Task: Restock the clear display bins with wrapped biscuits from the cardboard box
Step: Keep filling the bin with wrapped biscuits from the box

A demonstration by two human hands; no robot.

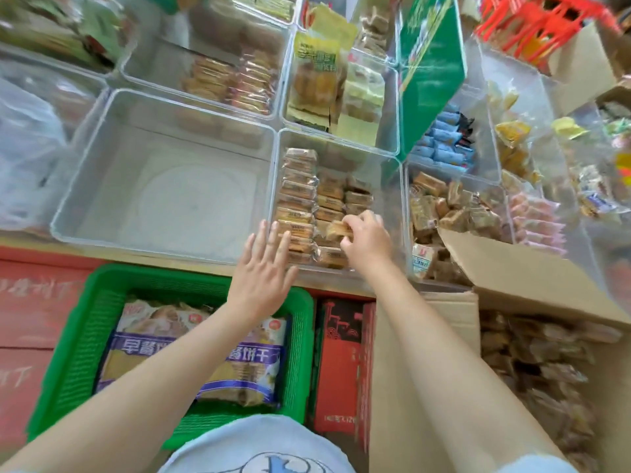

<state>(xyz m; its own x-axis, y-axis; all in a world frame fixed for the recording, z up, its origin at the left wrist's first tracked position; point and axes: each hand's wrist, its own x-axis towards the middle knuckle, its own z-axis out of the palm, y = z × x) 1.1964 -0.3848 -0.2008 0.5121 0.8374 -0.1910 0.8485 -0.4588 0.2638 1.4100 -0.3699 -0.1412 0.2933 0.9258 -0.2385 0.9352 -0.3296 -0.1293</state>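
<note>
- our right hand (367, 235) is inside the clear bin (392, 213) in the front row, fingers curled round one wrapped biscuit (336, 230), which sits just above the packs already lined up there.
- our left hand (264, 268) is flat, fingers straight and spread, held at the bin's near left corner against the leftmost row of biscuits (297, 203); it grips nothing.
- we judge the step in hand to be setting this pack into the middle row, so we should lower it edge-on, matching how its neighbours lie, not drop it flat on top.
- we should keep the left palm bracing that left row so the standing packs don't topple toward the front wall as the new one wedges in.
- we let go only once the pack rests between its neighbours; the wrappers look slippery and could slide.
- the cardboard box (454, 322) stands open at our right, just beside the bin, with more wrapped packs inside, so the reach back is short.
- the larger bin (85, 186) to the left has no stock in it, so much of the job looks left.
</note>
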